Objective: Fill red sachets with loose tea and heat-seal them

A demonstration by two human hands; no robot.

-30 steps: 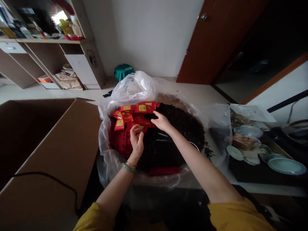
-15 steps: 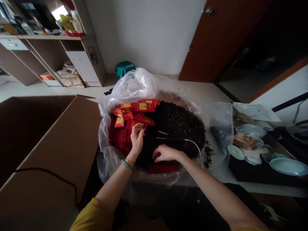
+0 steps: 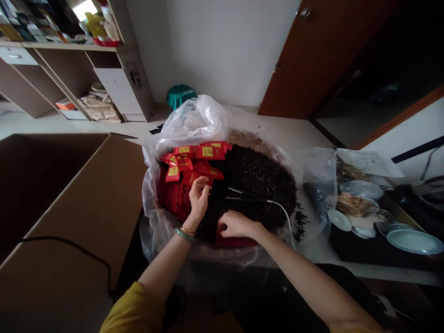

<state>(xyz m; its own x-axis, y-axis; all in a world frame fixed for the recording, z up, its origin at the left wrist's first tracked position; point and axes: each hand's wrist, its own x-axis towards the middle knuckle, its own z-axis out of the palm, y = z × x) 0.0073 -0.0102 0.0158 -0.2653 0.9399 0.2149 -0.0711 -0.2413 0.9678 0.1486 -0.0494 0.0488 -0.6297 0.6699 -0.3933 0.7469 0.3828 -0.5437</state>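
A big basket lined with a clear plastic bag (image 3: pixel 150 217) stands before me, filled with dark loose tea leaves (image 3: pixel 262 173). Red foil packets with yellow labels (image 3: pixel 208 151) lie in a pile at its left, above packed rows of red packets (image 3: pixel 171 196). My left hand (image 3: pixel 199 196) hovers beside the pile, fingers loosely bent, thumb apart, nothing visible in it. At the near rim, my right hand (image 3: pixel 238 225) has its fingers curled on a red packet (image 3: pixel 236 242); the fingertips are partly hidden. A black two-armed tool (image 3: pixel 243 196) with a white cord rests on the leaves.
An open cardboard box (image 3: pixel 79 203) stands at the left, a black cable across it. Dishes (image 3: pixel 414 241) and clear bags sit on a dark surface at the right. Behind are a shelf unit (image 3: pixel 128 88), a green bin (image 3: pixel 180 95) and a brown door (image 3: pixel 319 60).
My right hand has shifted slightly left and closed on the red packet at the near rim, whose edge now shows by the fingertips. My left hand has barely moved.
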